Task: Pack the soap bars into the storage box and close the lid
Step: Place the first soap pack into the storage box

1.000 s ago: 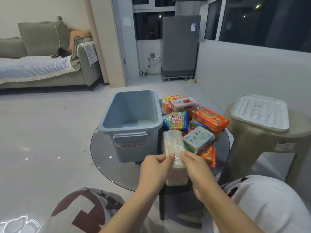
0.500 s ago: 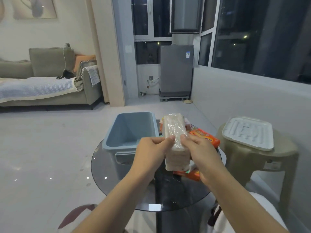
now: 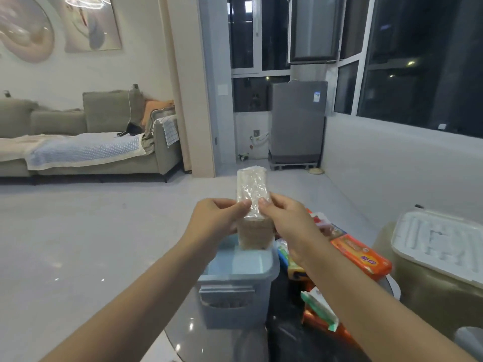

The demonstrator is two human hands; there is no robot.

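Both hands hold a clear-wrapped stack of pale soap bars (image 3: 252,194) upright in the air, above the far end of the blue storage box (image 3: 236,288). My left hand (image 3: 219,218) pinches its left side and my right hand (image 3: 287,223) pinches its right side. The box stands open on the round glass table (image 3: 188,338), and what little shows of its inside holds no soap. Several packaged soap bars lie to the right of the box, among them an orange pack (image 3: 362,254) and a green-and-white pack (image 3: 320,309). The white lid (image 3: 439,244) rests on a beige stool.
The beige plastic stool (image 3: 428,301) stands right of the table. A grey sofa (image 3: 86,142) lines the left wall beyond open floor. A grey appliance (image 3: 298,121) stands at the back by the windows. A low white wall runs along the right.
Both hands have lifted the wrapped soap stack from the table's near edge up and over the box. The camera has tilted upward, so the table sits lower in view.
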